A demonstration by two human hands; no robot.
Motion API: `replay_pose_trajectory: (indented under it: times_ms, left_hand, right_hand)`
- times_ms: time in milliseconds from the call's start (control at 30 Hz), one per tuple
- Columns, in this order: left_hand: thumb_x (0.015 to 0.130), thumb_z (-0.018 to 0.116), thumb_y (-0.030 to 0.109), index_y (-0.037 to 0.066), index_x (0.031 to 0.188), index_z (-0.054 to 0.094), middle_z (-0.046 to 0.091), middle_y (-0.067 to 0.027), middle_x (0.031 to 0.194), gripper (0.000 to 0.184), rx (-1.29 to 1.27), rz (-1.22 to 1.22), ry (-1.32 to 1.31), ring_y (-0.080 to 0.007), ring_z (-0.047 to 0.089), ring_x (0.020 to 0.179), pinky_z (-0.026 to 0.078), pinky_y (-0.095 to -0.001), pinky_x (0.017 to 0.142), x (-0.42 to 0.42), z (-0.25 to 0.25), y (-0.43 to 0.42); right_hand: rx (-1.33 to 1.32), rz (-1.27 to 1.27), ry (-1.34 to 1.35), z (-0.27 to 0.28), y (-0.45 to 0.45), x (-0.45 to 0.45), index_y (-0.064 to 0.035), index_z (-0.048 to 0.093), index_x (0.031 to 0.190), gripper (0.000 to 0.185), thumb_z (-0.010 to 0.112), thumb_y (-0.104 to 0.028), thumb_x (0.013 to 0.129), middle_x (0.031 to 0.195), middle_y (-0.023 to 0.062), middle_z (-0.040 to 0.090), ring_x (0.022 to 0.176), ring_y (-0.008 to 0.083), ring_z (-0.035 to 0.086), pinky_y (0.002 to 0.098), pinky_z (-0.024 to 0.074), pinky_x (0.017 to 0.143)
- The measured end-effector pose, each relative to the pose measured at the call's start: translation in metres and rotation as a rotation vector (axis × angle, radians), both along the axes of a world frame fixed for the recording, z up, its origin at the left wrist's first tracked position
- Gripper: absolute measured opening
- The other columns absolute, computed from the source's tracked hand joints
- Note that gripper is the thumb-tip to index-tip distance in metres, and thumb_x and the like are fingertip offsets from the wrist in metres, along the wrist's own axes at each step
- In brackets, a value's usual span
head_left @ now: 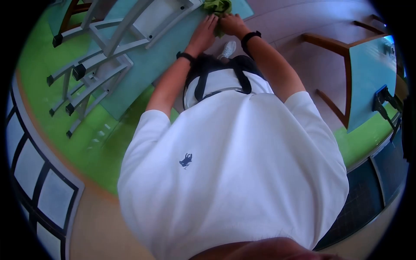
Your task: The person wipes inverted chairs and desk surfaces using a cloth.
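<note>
Near the top edge of the head view, a crumpled green cloth (219, 6) lies at the corner of a pale glass-like tabletop (162, 52). My left hand (203, 35) rests against the cloth's lower left side, fingers stretched forward and lying flat. Just to its right, my right hand (233, 24) has its fingers curled onto the cloth, gripping it. The two hands are close together. Each wrist wears a black band.
Upturned grey chairs (125, 32) with black feet stand on the tabletop at upper left. Another table (372, 78) with brown wooden legs is at right, a dark bracket beside it. A white shoe (227, 50) shows on the floor. Framed panels (54, 199) line the lower left.
</note>
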State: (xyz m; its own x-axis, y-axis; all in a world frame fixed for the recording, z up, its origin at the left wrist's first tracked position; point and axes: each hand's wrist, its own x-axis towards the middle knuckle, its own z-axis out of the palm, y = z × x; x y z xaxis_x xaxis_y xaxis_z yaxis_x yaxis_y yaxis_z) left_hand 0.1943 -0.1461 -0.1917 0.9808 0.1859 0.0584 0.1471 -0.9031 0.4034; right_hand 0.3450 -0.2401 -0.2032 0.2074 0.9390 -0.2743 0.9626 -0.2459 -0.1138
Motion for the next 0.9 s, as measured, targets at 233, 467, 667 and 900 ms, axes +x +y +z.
replay_pose_trajectory:
  times_ms: [233,467,667,900]
  left_hand:
    - [0.077,0.066,0.013,-0.002,0.141,0.032,0.037,-0.0244,0.143,0.074,-0.051,0.034,0.244,-0.0403,0.033,0.134,0.030,-0.0444,0.111,-0.047,-0.006,0.002]
    - [0.083,0.062,0.023,-0.004,0.143,0.025,0.026,-0.0350,0.144,0.075,-0.172,-0.057,0.279,-0.0487,0.026,0.135,0.025,-0.0475,0.112,0.013,-0.012,0.016]
    - [0.089,0.057,0.032,-0.004,0.147,0.014,0.012,-0.0435,0.144,0.081,-0.091,-0.113,0.269,-0.0556,0.013,0.136,0.021,-0.0499,0.113,0.072,-0.043,0.013]
    - [0.088,0.059,0.029,0.003,0.146,0.026,0.015,-0.0337,0.149,0.072,-0.114,-0.217,0.179,-0.0488,0.018,0.138,0.025,-0.0484,0.112,0.044,-0.028,0.025]
  right_hand:
    - [0.102,0.078,0.184,-0.005,0.003,-0.041,-0.0149,0.067,0.104,0.023,0.056,-0.024,0.085,0.107,0.0051,0.066,0.102,0.0222,0.064,0.0427,0.0467,0.085]
    - [0.046,0.049,-0.022,0.015,0.022,0.012,-0.0189,0.071,0.087,0.019,0.056,-0.030,0.086,0.086,0.0018,0.069,0.086,0.0198,0.066,0.0396,0.0420,0.079]
    - [0.181,-0.189,-0.158,0.006,-0.006,0.039,-0.0189,0.071,0.082,0.016,0.058,-0.028,0.084,0.085,0.0016,0.067,0.086,0.0231,0.065,0.0394,0.0414,0.078]
    - [-0.030,-0.086,-0.187,0.026,-0.009,0.014,-0.0182,0.072,0.083,0.012,0.060,-0.020,0.081,0.097,0.0017,0.064,0.101,0.0197,0.058,0.0353,0.0412,0.083]
